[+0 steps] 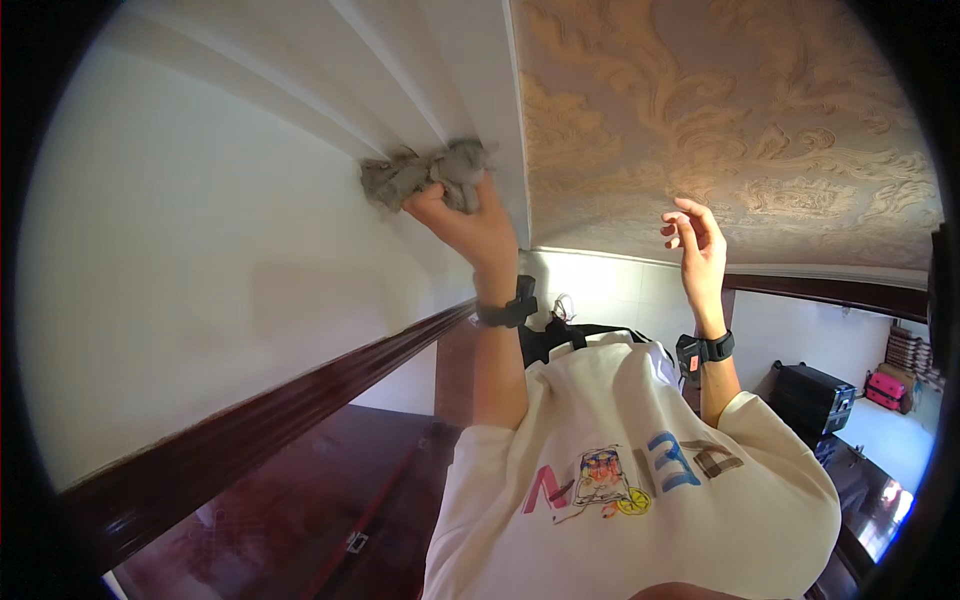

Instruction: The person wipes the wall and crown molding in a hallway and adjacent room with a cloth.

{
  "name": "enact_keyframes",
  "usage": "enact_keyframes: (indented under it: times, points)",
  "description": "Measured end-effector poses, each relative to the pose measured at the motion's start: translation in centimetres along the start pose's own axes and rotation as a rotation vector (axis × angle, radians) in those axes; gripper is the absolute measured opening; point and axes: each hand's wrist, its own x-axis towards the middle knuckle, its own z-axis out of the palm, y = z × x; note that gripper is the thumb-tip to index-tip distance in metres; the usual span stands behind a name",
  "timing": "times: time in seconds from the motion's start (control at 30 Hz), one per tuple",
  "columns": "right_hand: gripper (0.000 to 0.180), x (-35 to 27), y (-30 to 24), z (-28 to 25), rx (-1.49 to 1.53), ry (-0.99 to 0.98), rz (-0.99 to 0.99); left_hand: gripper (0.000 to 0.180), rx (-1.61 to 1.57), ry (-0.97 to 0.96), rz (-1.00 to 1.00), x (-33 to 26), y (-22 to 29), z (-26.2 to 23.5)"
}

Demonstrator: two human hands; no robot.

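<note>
My left hand (pixel 468 232) is raised and closed around a crumpled grey cloth (pixel 408 178). The cloth presses against the white ribbed moulding (pixel 330 100), where the ridges meet the smooth white surface (pixel 190 220). Part of the rag bunches out past my thumb and fingers. My right hand (pixel 703 245) is held up in the air with loosely bent fingers apart and nothing in them. Behind it is the patterned beige panel (pixel 720 120) with raised scrollwork; whether the fingertips touch it I cannot tell. Dark bands circle both wrists.
A dark brown wooden trim (pixel 270 410) runs diagonally below the white surface, beside a glossy dark red door-like panel (pixel 250 530). To the lower right stand a black case (pixel 812 398) and a pink case (pixel 885 390). A white strip edges the patterned panel.
</note>
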Motion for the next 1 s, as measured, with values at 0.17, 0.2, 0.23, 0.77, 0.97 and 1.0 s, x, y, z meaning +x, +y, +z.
enact_keyframes:
  times: [0.17,0.2,0.23,0.77,0.97,1.0]
  points:
    - [0.024,-1.1,2.2,-1.2,0.016,0.117,0.009,0.040,-0.138,-0.052,-0.112,-4.4,-5.2,2.3]
    - [0.024,-1.3,2.7,-1.4,-0.002,0.129,0.032,0.040,-0.182,-0.071,-0.195,-5.3,-6.2,2.9]
    - [0.024,-1.3,3.1,-1.9,-0.004,0.138,0.035,0.040,-0.187,-0.079,-0.196,-6.5,-7.3,3.3]
    - [0.022,-1.3,4.9,-2.6,0.074,0.108,0.039,0.057,0.069,-0.120,-0.145,-2.0,-4.0,1.9]
    - [0.022,-0.5,4.9,-2.4,0.099,0.076,0.062,0.054,0.040,0.088,0.250,12.0,6.1,1.0]
    - [0.022,-0.4,4.7,-2.1,0.073,0.070,0.061,0.054,0.038,0.076,0.250,13.9,7.8,0.8]
